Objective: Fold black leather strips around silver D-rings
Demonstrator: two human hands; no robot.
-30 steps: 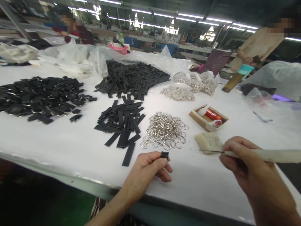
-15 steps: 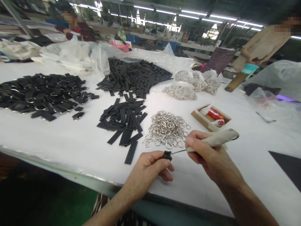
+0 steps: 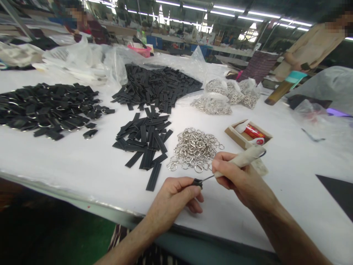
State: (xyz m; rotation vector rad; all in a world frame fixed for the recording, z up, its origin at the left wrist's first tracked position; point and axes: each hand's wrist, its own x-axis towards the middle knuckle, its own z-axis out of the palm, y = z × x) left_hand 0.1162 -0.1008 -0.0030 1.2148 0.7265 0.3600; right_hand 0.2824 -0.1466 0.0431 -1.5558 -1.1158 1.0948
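A folded black strap piece (image 3: 197, 183) is pinched between the thumb and fingers of my left hand (image 3: 176, 195), just above the table. My right hand (image 3: 237, 176) grips a thin-shafted tool (image 3: 246, 156) with a thick off-white handle. Its metal tip meets the strap piece; whether it goes inside the fold I cannot tell. Beyond my hands lies a heap of silver D-rings (image 3: 197, 147). Left of them is a loose pile of flat black strips (image 3: 146, 140). Farther left sits a heap of black loops with rings (image 3: 49, 108).
A small cardboard box (image 3: 248, 134) holding a red tube stands beyond my right hand. Bagged rings (image 3: 212, 105), a larger heap of black strips (image 3: 160, 86) and a teal-lidded bottle (image 3: 285, 88) lie farther back. Two people are in the background.
My right hand has shifted a little left with the tool, bringing the tip closer in at the strap piece. The strap piece looks more flatly folded. My left hand stays nearly in place.
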